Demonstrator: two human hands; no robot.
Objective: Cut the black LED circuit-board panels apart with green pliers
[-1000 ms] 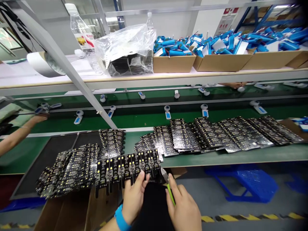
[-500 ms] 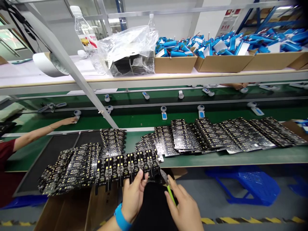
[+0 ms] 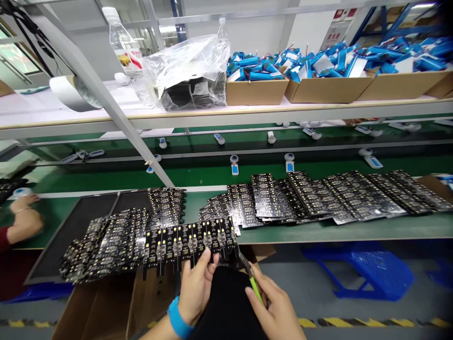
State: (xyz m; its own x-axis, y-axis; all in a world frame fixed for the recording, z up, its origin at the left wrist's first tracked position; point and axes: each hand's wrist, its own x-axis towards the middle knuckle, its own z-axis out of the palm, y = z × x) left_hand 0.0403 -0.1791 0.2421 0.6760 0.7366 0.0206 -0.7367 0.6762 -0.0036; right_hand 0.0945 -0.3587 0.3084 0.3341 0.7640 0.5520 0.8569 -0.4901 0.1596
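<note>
A black circuit board panel [image 3: 191,241] with rows of yellowish-white parts is held by its lower edge in my left hand [image 3: 198,283], thumb on its face. My right hand [image 3: 272,304] is closed round the green handles of a pair of cutters [image 3: 254,285]. The metal jaws touch or nearly touch the panel's right end; whether they bite on it I cannot tell. Left of the panel, stacked boards [image 3: 109,245] overlap on a dark tray [image 3: 53,255]. More board panels [image 3: 314,196] lie fanned along the bench to the right.
An open cardboard box [image 3: 99,307] is below the bench edge, a blue stool [image 3: 364,271] at the right. White devices [image 3: 234,165] lie on the green conveyor [image 3: 198,177]. A co-worker's arm [image 3: 24,222] is at far left. Boxes of blue battery packs [image 3: 258,92] line the shelf.
My right hand and the cutters have shifted slightly right and down. The panel has moved slightly right. The co-worker's arm has drawn back left with a white device, and the conveyor devices have shifted.
</note>
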